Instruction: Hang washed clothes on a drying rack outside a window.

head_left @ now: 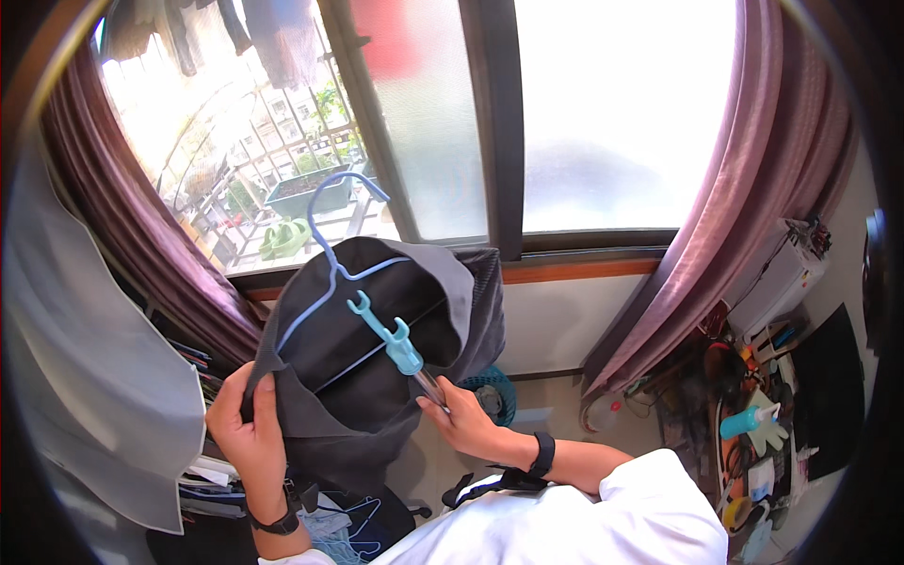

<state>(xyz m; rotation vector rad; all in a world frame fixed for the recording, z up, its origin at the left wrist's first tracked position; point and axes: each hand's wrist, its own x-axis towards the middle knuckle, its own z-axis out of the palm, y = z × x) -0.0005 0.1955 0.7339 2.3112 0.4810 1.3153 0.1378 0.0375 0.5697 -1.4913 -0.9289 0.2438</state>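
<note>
A dark grey garment (339, 419) hangs in front of me, its wide opening facing up. Inside that opening sits a blue hanger (330, 252), its hook sticking up above the cloth. My left hand (247, 419) pinches the garment's edge at the left, thumb on top. My right hand (463, 414) is wrapped round the shaft of a clothes pole (403, 353). The pole's light-blue forked head lies over the garment's opening, near the hanger; whether they touch I cannot tell. Most of the pole's shaft is hidden.
Ahead is a sliding window (504, 141), partly open at left onto a barred balcony with a planter (306, 193), green clogs (284, 238) and hanging laundry. Purple curtains (725, 235) flank it. A cluttered desk (753, 443) stands right; blue hangers (344, 527) lie below.
</note>
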